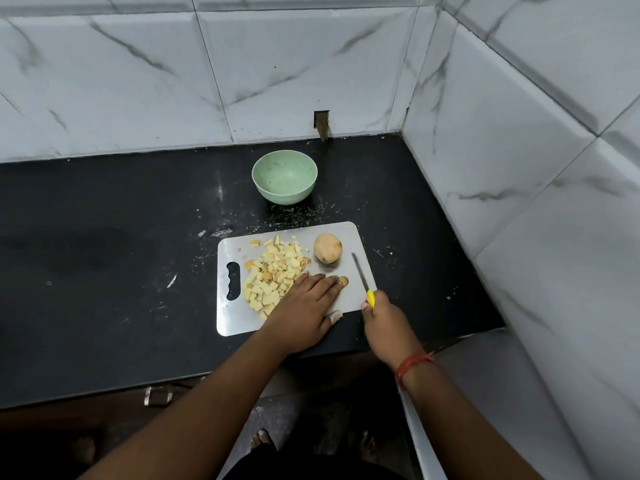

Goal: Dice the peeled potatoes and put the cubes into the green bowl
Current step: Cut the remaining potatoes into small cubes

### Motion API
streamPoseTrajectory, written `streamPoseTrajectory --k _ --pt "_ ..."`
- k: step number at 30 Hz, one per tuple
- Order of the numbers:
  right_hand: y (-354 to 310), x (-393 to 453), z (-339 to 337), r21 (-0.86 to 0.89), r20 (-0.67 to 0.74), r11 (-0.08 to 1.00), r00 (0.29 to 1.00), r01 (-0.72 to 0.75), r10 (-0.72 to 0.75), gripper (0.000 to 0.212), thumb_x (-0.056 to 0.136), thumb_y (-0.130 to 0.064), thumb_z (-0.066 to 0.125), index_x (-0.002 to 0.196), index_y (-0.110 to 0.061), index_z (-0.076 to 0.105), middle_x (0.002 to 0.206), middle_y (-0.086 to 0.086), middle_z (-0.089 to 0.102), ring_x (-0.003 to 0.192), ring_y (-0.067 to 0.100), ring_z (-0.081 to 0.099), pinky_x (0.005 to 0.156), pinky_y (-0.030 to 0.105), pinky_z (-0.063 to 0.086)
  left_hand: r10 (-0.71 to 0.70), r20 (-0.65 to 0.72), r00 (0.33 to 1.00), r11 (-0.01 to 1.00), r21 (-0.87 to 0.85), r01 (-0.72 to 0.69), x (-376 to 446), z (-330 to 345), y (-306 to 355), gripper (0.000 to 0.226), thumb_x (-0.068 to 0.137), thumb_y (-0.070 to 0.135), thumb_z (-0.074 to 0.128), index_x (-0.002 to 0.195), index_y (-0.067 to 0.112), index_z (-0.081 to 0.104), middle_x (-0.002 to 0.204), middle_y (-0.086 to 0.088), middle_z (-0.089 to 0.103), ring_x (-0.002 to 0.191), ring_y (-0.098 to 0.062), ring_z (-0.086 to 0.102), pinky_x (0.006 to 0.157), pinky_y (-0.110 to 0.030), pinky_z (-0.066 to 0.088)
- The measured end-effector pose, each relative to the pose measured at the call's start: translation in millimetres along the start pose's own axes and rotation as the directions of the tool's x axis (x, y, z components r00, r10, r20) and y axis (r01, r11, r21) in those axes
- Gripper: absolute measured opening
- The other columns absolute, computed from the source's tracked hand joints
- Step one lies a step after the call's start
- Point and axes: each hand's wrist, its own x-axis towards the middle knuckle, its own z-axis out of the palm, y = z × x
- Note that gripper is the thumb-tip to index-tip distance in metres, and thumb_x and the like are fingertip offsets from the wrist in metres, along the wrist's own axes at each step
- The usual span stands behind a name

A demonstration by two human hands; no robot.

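Lying flat, fingers straight, the left hand (pixel 304 301) is touching a small potato piece (pixel 343 280) at its fingertips — the right hand (pixel 382 315) is gripping the knife (pixel 362 277) just right of it, blade pointing away.

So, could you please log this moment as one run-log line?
left hand: flat beside pale potato cubes | right hand: grips yellow-handled knife | whole peeled potato: uncut | green bowl: empty

bare counter (pixel 104 244) left of green bowl (pixel 284 176); walls (pixel 519 168) hem right.
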Motion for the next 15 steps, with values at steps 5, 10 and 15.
streamPoseTrajectory --k 5,10,15 --pt "-2 -5 2 -0.134 0.090 0.991 0.996 0.025 -0.012 0.022 0.103 -0.025 0.040 0.111 -0.005 0.046 0.103 0.017 0.063 0.091 0.032 0.062 0.072 0.034 0.047 0.004 -0.018 1.000 0.999 0.047 -0.003 3 1 0 0.065 0.104 0.053 0.035 0.156 0.014 0.041 0.153 -0.005 0.047 0.142 -0.027 0.040 0.124 -0.051 0.025" --pt "-5 -4 4 -0.164 0.130 0.986 0.992 0.016 0.006 0.021 0.103 -0.022 0.040 0.114 -0.005 0.046 0.105 0.017 0.062 0.087 0.029 0.060 0.067 0.030 0.041 0.009 -0.029 1.000 0.998 0.063 -0.007 4 4 0 0.065 0.103 0.053 0.035 0.153 0.013 0.045 0.152 -0.005 0.049 0.141 -0.028 0.042 0.124 -0.051 0.026" --pt "-8 1 12 -0.211 0.152 0.977 0.986 -0.037 0.070 0.020 0.100 -0.015 0.042 0.116 -0.003 0.044 0.108 0.017 0.063 0.089 0.029 0.061 0.066 0.029 0.037 0.004 -0.045 0.999 0.998 0.065 -0.001 5 4 1 0.063 0.103 0.051 0.035 0.151 0.013 0.048 0.150 -0.005 0.050 0.139 -0.027 0.043 0.124 -0.051 0.026"
